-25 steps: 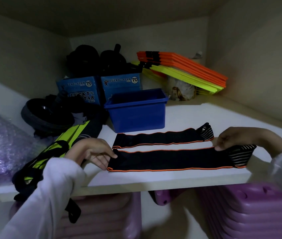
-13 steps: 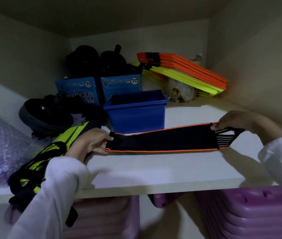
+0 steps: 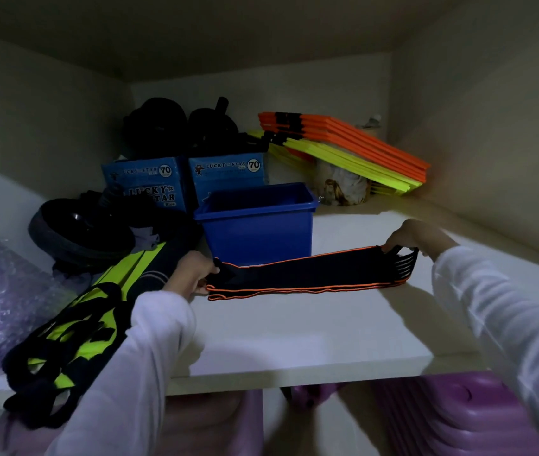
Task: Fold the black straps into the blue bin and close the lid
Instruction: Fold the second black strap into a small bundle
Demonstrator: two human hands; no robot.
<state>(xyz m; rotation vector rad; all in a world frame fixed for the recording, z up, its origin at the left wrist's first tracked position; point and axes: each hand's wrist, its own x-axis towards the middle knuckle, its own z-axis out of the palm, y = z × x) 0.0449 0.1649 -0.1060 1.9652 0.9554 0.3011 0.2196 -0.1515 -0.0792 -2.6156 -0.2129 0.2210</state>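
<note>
The left hand pinches the left end of the black straps, fingers curled over the dark tab there, while the right hand grips the right end, fingers hooked into the striped elastic part. Between the two hands the straps run as one long band with orange edging, stacked in layers; the lower edge lies on the white shelf and the upper layer is raised slightly toward the right hand. Both arms wear white sleeves. The blue bin stands open just behind the left half of the straps, nothing visible inside it from this angle. To the left of the left hand lies a yellow and black bundle. Behind the bin stand two blue boxes, and orange and yellow flat panels lean at the back right.
</note>
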